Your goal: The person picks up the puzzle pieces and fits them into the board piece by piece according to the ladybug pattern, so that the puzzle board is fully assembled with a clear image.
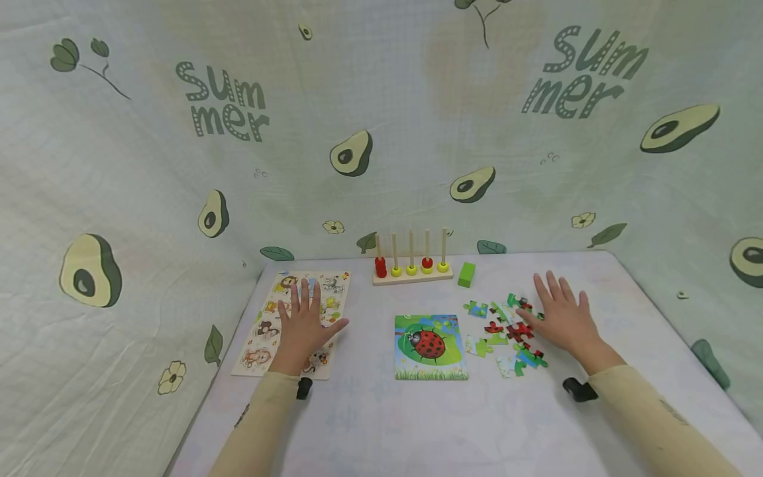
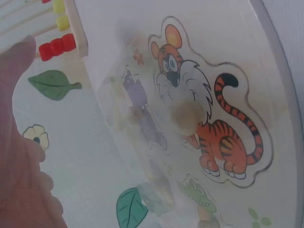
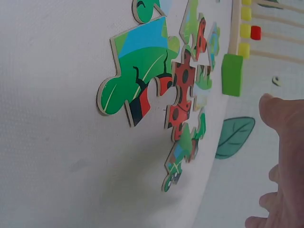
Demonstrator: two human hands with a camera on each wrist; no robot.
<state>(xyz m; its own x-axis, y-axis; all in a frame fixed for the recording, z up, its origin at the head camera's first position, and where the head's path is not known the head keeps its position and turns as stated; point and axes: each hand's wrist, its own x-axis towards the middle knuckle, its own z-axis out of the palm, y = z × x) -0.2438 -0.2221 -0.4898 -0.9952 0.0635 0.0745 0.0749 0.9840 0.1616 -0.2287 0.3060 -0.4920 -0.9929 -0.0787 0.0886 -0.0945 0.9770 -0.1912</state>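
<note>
My left hand (image 1: 304, 331) is spread with straight fingers over the wooden animal knob puzzle board (image 1: 256, 338), hiding part of it. A tiger piece (image 2: 223, 147) with a round knob shows large in the left wrist view. My right hand (image 1: 566, 318), fingers also spread, hovers beside a loose pile of jigsaw pieces (image 1: 518, 331), overlapping its right side in the head view. Nothing is held in either hand. Between the hands lies a square ladybug picture (image 1: 430, 348). In the right wrist view, a green and blue jigsaw piece (image 3: 142, 61) lies nearest.
At the back of the table (image 1: 357, 424) stands a wooden peg counter (image 1: 411, 278) with red and yellow beads on upright rods. Right of it lies a green block (image 1: 467, 275). A printed cloth (image 1: 405, 79) hangs behind and around the table.
</note>
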